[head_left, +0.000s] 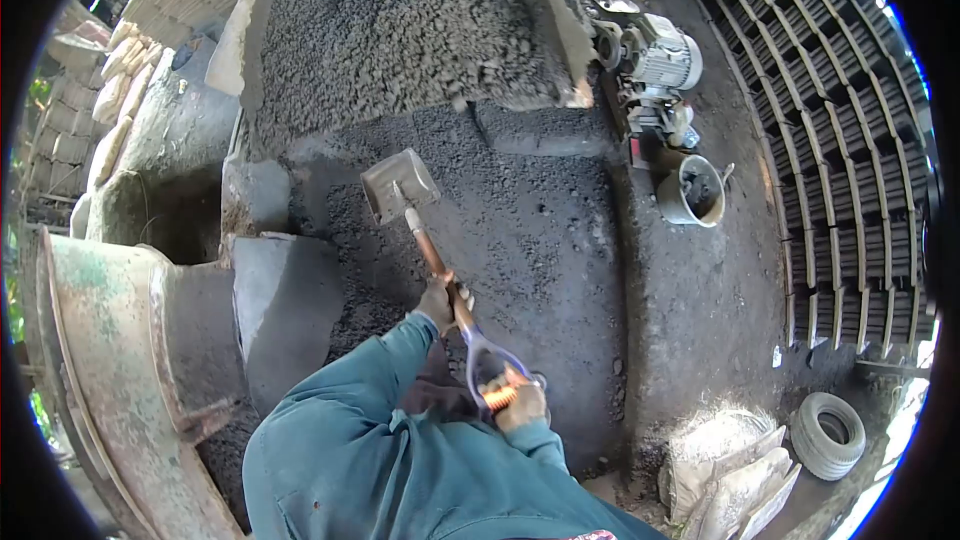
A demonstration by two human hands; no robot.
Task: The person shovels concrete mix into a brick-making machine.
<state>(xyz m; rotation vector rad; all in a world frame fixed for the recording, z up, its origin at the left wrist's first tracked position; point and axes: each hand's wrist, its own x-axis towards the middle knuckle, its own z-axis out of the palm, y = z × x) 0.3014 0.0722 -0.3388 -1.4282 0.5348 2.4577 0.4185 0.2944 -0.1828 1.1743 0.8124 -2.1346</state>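
Note:
A shovel (455, 292) runs from my body out toward the dark mix ahead. Its flat metal blade (400, 186) carries no load and hangs over dark crumbly material (480, 200) on the floor. My left hand (437, 302) is wrapped round the wooden shaft at about its middle. At the near end, my right hand (522, 405) grips the D-shaped handle (492, 352), where orange shows at the fingers. Both arms wear blue-green sleeves. Beyond the blade rises a large heap of grey, grainy mix (400, 35) between two upright side panels.
To the right stand an electric motor (665, 52), a bucket (692, 190) and racks of dark slats (830, 140). A tyre (828, 436) and sacks (735, 470) lie at lower right. A rusty metal chute (110, 290) borders the left. A second shovel (612, 2) lies behind the motor.

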